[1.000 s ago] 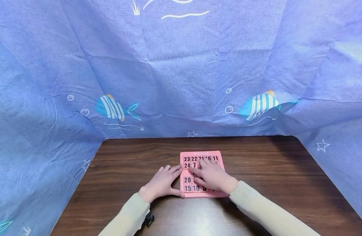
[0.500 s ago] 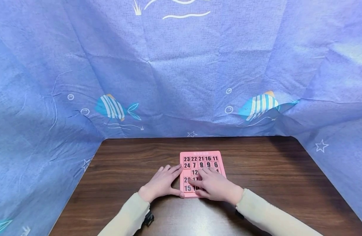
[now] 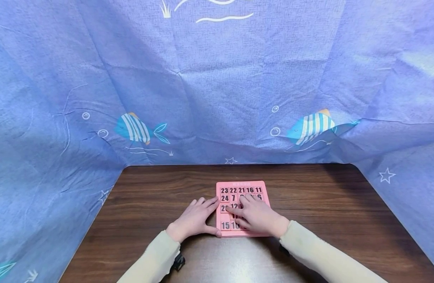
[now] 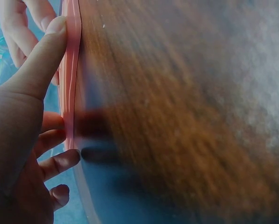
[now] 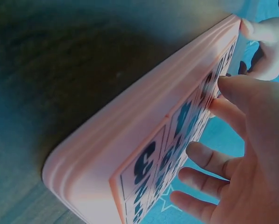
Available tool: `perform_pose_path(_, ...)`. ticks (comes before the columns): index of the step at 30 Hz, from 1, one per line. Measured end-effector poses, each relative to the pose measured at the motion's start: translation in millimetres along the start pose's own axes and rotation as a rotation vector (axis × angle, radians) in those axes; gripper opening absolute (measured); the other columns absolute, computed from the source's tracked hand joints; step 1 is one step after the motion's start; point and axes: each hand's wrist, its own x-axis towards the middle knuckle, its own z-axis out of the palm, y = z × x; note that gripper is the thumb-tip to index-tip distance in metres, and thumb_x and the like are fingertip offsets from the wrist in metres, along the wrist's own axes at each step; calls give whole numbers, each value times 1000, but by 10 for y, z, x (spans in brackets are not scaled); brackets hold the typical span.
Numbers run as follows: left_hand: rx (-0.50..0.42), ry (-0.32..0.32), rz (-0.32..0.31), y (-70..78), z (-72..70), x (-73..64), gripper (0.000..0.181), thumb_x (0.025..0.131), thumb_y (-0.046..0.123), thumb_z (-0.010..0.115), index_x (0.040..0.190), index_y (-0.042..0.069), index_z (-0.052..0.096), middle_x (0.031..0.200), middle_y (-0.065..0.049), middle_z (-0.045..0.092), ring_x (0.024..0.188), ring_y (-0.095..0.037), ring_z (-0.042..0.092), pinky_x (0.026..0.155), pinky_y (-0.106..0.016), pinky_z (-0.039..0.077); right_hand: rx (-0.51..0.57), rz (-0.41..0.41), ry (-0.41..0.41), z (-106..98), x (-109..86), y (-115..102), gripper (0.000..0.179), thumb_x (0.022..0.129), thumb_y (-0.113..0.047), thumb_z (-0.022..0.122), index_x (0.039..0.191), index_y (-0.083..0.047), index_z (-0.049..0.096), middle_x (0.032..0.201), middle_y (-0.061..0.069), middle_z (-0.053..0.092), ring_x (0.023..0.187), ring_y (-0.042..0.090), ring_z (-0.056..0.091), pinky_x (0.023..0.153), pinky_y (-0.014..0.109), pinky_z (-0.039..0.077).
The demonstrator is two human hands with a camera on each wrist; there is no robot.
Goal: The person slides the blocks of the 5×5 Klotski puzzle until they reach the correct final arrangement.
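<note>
A pink number slide puzzle (image 3: pixel 241 184) lies flat on the table, its tiles printed with black numbers. My left hand (image 3: pixel 195 221) rests along its left side, fingertips at the edge and thumb at the near-left corner. Seen from the left wrist, that thumb (image 4: pixel 39 70) touches the pink rim. Over the tiles, my right hand (image 3: pixel 261 217) has its index fingertip on tile 20 (image 3: pixel 223 208) in the left column. Just below that tile is a vacant slot (image 3: pixel 225 217). The right wrist view shows the other fingers (image 5: pixel 200 179) spread loosely over the board. This hand hides several tiles.
The puzzle sits near the middle of a dark brown wooden table (image 3: pixel 160 188). A blue cloth (image 3: pixel 217 98) with fish and star prints hangs behind the table and at its sides.
My right hand came nearer, its index finger reaching tile 20, then moved away from me. Tile 20 has slid up one place, leaving the slot below it. The left hand stayed put.
</note>
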Motion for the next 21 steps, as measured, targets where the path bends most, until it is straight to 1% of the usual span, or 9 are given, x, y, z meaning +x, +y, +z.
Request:
perform_pose_path(4,-3,-5,-1,11,-16,5,109,76,75,75,159,11,45,163,-4,45,134,-26,48,109,-52,40,-1,11,-22,-11,29,37,43,100,-38,66,142,-28,67,92,3,48,90,23,51,85,48,50)
perform_pose_path(10,-13,-19,-3,28,-49,9,107,77,73,76,159,11,45,164,-4,44,135,-26,47,109,-51,39,-8,13,-7,-30,41,43,42,99,-35,68,140,-25,69,93,6,50,92,26,54,91,52,50)
perform_pose_path(12,-16,-22,-4,28,-47,7,107,77,73,76,159,11,45,164,-4,43,135,-26,47,110,-52,38,-17,11,-1,-27,36,34,42,99,-36,68,140,-24,69,93,6,51,95,27,55,92,52,50)
perform_pose_path(17,-25,-22,-11,24,-32,-2,108,77,73,76,159,10,45,164,-5,43,136,-27,46,112,-54,37,2,15,6,-2,-2,-1,43,98,-38,68,140,-24,69,95,5,53,97,27,55,91,50,50)
perform_pose_path(21,-34,-17,-17,21,-19,-6,108,76,72,77,159,10,45,164,-5,43,137,-28,46,113,-55,36,9,8,15,-3,-56,-44,43,97,-37,68,139,-26,69,97,4,55,95,25,55,86,48,51)
